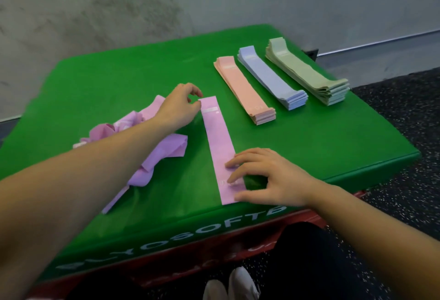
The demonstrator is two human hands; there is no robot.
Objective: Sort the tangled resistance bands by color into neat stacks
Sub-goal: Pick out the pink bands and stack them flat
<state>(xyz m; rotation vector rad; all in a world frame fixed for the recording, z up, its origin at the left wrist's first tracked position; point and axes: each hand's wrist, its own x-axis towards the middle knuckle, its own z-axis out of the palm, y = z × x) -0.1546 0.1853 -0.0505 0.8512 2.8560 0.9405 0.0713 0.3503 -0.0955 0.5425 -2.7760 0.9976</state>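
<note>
Across the middle of the frame, a single purple resistance band (220,147) is lying flat and straight on the green padded box (114,80), running from just above centre down toward the box's near edge. The left hand (178,105) is reaching in from the lower left and pinching the band's far end between thumb and curled fingers. The right hand (264,176), coming in from the lower right, is pressing the near end down with spread fingertips, the thumb lying along the band's bottom corner; those fingers are bent but not wrapping around anything.

Left of centre, partly under the left forearm, a tangled heap of purple bands (157,149) is sitting crumpled on the green top, with one loose strip trailing toward the near edge.

Toward the upper right, three tidy stacks are lying side by side, close but apart: a pink stack (242,86) nearest the flat band, a blue stack (271,78) in the middle, and a green stack (307,71) nearest the right edge.

White lettering is running along the box's front face, and a red box (307,218) is showing beneath it. At the bottom centre, pale shoes (238,284) are standing on the dark speckled floor (404,133). A grey wall (119,9) is filling the top of the frame.
</note>
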